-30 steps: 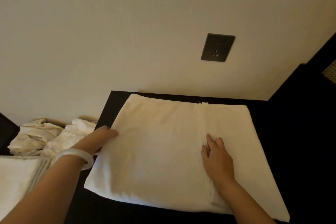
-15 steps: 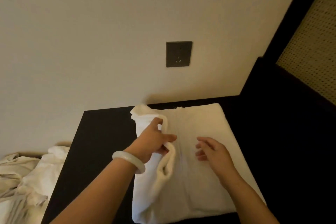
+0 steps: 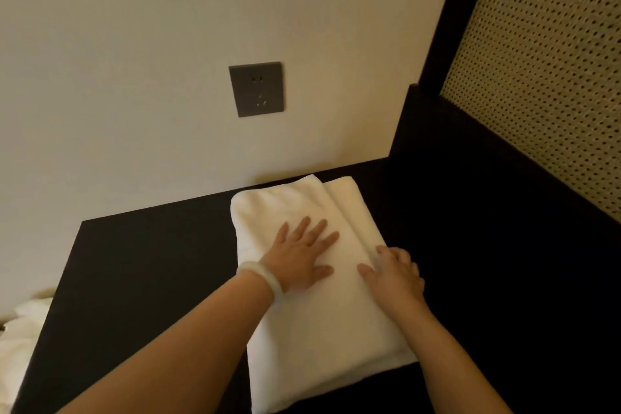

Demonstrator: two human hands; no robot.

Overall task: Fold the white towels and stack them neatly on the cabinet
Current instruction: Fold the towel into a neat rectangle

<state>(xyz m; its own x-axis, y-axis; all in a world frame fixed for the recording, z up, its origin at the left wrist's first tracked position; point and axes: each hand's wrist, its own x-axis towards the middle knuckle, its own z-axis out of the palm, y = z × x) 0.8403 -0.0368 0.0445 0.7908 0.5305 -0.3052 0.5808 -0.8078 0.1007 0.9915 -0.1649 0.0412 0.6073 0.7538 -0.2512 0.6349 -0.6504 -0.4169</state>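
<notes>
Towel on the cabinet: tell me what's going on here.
A person is folding a white towel on the dark cabinet. It lies folded into a narrow rectangle. The left hand presses flat on top with its fingers spread. The right hand sits at the towel's right edge with its fingers curled there; whether it grips the edge is unclear. Crumpled towels wait at the far left, off the cabinet.

A dark wall socket [image 3: 256, 89] sits left of a woven cane panel [image 3: 544, 77]
</notes>
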